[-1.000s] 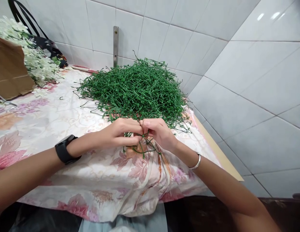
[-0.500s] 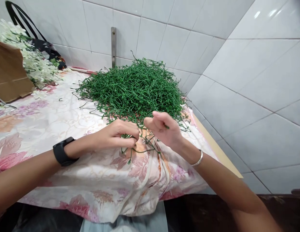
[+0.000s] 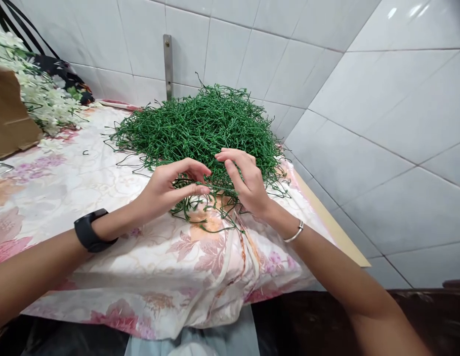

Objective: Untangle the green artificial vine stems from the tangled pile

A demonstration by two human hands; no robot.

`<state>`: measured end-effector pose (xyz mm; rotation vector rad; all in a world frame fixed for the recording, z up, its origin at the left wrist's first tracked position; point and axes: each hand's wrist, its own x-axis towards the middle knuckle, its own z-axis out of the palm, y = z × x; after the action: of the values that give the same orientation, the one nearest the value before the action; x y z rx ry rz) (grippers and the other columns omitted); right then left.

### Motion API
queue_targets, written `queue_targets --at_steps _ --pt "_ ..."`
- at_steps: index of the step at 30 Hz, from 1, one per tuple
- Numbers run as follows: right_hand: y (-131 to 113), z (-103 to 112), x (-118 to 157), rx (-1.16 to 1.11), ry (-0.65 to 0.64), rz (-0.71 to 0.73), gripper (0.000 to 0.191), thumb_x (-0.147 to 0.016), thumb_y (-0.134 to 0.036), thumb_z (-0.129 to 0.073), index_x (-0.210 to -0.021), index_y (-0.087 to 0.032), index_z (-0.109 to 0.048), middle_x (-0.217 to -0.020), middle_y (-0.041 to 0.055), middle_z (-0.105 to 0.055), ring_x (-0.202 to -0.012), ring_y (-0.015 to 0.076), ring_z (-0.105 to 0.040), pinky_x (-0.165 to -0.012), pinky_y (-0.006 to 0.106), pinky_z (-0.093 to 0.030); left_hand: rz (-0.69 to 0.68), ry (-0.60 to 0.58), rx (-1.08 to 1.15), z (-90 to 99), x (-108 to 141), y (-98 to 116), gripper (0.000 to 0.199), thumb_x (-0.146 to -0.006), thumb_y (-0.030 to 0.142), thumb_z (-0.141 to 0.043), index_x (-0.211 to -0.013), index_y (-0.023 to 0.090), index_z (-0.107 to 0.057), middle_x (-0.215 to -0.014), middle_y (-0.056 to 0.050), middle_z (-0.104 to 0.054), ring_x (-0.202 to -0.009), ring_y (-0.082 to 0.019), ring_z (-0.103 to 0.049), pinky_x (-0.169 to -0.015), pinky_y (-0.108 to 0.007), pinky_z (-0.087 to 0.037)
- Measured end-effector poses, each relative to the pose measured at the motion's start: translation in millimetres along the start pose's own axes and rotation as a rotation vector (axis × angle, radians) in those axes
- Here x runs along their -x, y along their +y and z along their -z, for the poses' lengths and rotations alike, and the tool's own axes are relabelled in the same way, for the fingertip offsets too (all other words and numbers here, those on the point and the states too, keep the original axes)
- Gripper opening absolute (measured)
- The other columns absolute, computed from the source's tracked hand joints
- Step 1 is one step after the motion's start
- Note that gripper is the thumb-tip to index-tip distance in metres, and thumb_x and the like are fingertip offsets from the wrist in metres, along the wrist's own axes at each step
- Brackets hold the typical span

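Note:
A large tangled heap of thin green artificial flower stems (image 3: 200, 123) lies on the flower-patterned cloth (image 3: 141, 277). My left hand (image 3: 174, 185) is at the heap's near edge, thumb and fingers apart. Opposite it, my right hand (image 3: 246, 180) has its fingers loosely stretched, with a gap between thumb and forefinger. One thin green stem (image 3: 222, 188) stretches across the space between my hands; whether either hand grips it is hard to see. Below them, several loose stems (image 3: 211, 229) lie on the cloth.
White artificial flowers (image 3: 52, 104) and a brown cardboard piece (image 3: 15, 116) stand at the left, with a dark bag (image 3: 62, 74) behind. A tiled wall (image 3: 230, 44) closes off the back and right. A metal strip (image 3: 168, 66) is fixed to it.
Both hands have risen slightly toward the heap and loosened from curled, closed fingers to spread ones. A stem now shows between them. The view has shifted a little.

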<state>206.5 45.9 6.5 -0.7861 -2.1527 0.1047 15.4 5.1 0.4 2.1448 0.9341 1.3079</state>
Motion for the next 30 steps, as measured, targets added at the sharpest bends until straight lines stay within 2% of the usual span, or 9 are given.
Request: queue_targets --at_steps 2,5,10,12,15,19,23,30 --pt "-2 1 0 -0.048 0.022 0.018 0.022 -0.088 -0.022 -0.033 -0.100 -0.020 -0.051 -0.109 0.0056 -0.057 -0.110 0.0158 -0.045 -0.094 0.035 -0.029 -0.012 0.009 -0.032 0.1 -1 0 0.025 -0.071 0.030 -0.063 -0.092 0.016 -0.057 -0.082 -0.002 -0.060 -0.074 -0.011 -0.054 -0.067 -0.021 -0.044" --pt "-4 3 1 -0.132 -0.014 0.030 0.020 -0.087 -0.023 -0.035 -0.096 -0.019 -0.053 -0.103 0.0063 -0.058 -0.102 0.0157 -0.049 -0.091 0.034 -0.034 -0.043 0.025 -0.123 0.1 -1 1 0.021 -0.070 0.030 -0.064 -0.086 0.016 -0.058 -0.076 0.000 -0.059 -0.069 -0.009 -0.053 -0.062 -0.019 -0.043" --pt "-9 6 3 -0.390 -0.272 0.065 0.024 -0.087 -0.029 -0.037 -0.086 -0.018 -0.057 -0.086 0.0037 -0.059 -0.082 0.0122 -0.053 -0.079 0.030 -0.040 -0.119 0.049 -0.250 -0.7 1 0 0.014 -0.072 0.027 -0.062 -0.079 0.016 -0.058 -0.071 0.002 -0.058 -0.062 -0.007 -0.051 -0.057 -0.018 -0.041" --pt "-12 6 4 -0.431 -0.318 0.060 0.019 -0.084 -0.030 -0.044 -0.085 -0.016 -0.058 -0.083 0.0035 -0.059 -0.080 0.0114 -0.053 -0.076 0.028 -0.041 -0.134 0.049 -0.285 -0.9 2 -2 0.013 -0.073 0.026 -0.061 -0.080 0.016 -0.057 -0.073 0.001 -0.058 -0.064 -0.008 -0.051 -0.058 -0.018 -0.041" --pt "-16 5 4 -0.472 -0.325 0.006 0.014 -0.078 -0.029 -0.054 -0.082 -0.015 -0.057 -0.079 0.0024 -0.057 -0.076 0.0105 -0.051 -0.073 0.027 -0.040 -0.146 0.041 -0.331 -0.7 2 -3 0.012 -0.074 0.022 -0.059 -0.083 0.015 -0.056 -0.075 0.000 -0.058 -0.068 -0.009 -0.052 -0.060 -0.019 -0.042" --pt "-14 5 3 -0.618 -0.330 -0.101 0.010 -0.078 -0.025 -0.054 -0.078 -0.016 -0.054 -0.076 0.0008 -0.053 -0.073 0.0098 -0.048 -0.070 0.026 -0.039 -0.194 0.048 -0.370 -0.3 0 -3 0.014 -0.073 0.025 -0.061 -0.082 0.015 -0.056 -0.076 -0.001 -0.058 -0.071 -0.010 -0.052 -0.064 -0.022 -0.042" --pt "-9 5 1 -0.719 -0.253 -0.176 0.008 -0.078 -0.024 -0.054 -0.077 -0.017 -0.052 -0.076 0.0000 -0.048 -0.073 0.0095 -0.046 -0.069 0.025 -0.039 -0.226 0.070 -0.381 -0.4 0 -1 0.014 -0.075 0.026 -0.060 -0.082 0.015 -0.056 -0.077 -0.001 -0.058 -0.073 -0.011 -0.052 -0.066 -0.022 -0.042" --pt "-8 4 -1 -0.922 -0.173 -0.277 0.007 -0.080 -0.025 -0.052 -0.077 -0.019 -0.048 -0.090 0.0019 -0.053 -0.088 0.0108 -0.049 -0.085 0.028 -0.038 -0.176 0.089 -0.358 -1.5 1 2 0.018 -0.078 0.022 -0.055 -0.094 0.015 -0.053 -0.083 -0.001 -0.056 -0.076 -0.010 -0.052 -0.069 -0.021 -0.043"
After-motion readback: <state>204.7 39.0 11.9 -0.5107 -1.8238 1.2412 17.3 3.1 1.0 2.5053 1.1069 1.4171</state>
